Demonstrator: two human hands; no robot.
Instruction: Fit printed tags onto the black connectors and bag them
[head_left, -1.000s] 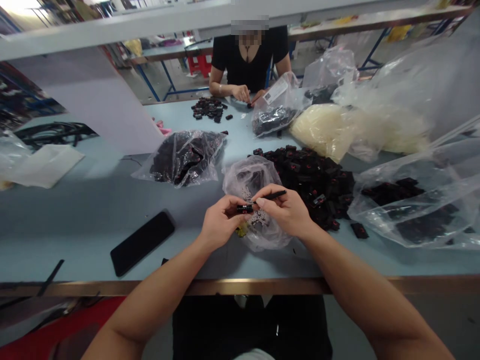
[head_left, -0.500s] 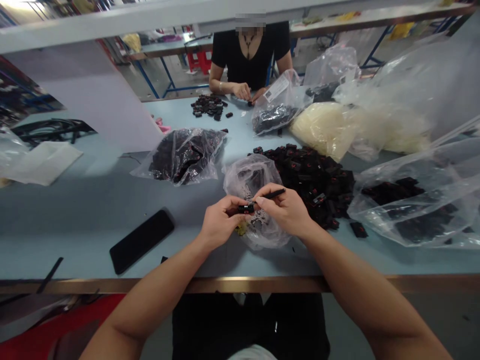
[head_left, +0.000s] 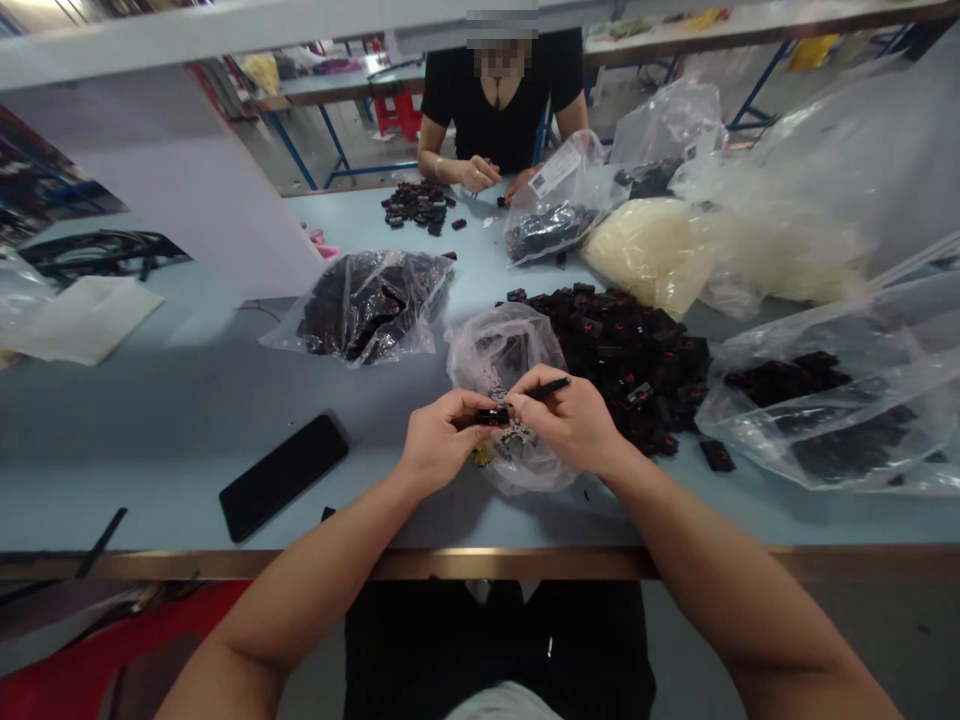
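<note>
Between the fingers of my left hand [head_left: 442, 440] is a small black plastic part [head_left: 492, 416] with red and light details. My right hand [head_left: 574, 425] is closed around a slim black pen-like tool [head_left: 550, 388], its tip end beside the part. Both hands are above an open clear plastic bag [head_left: 469, 350] that contains many small pale pieces. Something small and yellow [head_left: 481, 454] shows under my left fingers. Right behind my right hand lies a large heap of black plastic parts [head_left: 630, 345], some with red marks.
A phone [head_left: 285, 477] lies to the left, near the table edge. Bags of black parts [head_left: 371, 305] and a bag of cream-coloured pieces [head_left: 645, 250] stand further back. On the right, another clear bag [head_left: 840, 430] holds black parts. Across the table a person [head_left: 502, 110] handles small parts.
My hands stay nearly in place, and the pen-like tool's tip seems slightly back from the part. The view has shifted a little. Across the table, the person's hand has moved slightly left.
</note>
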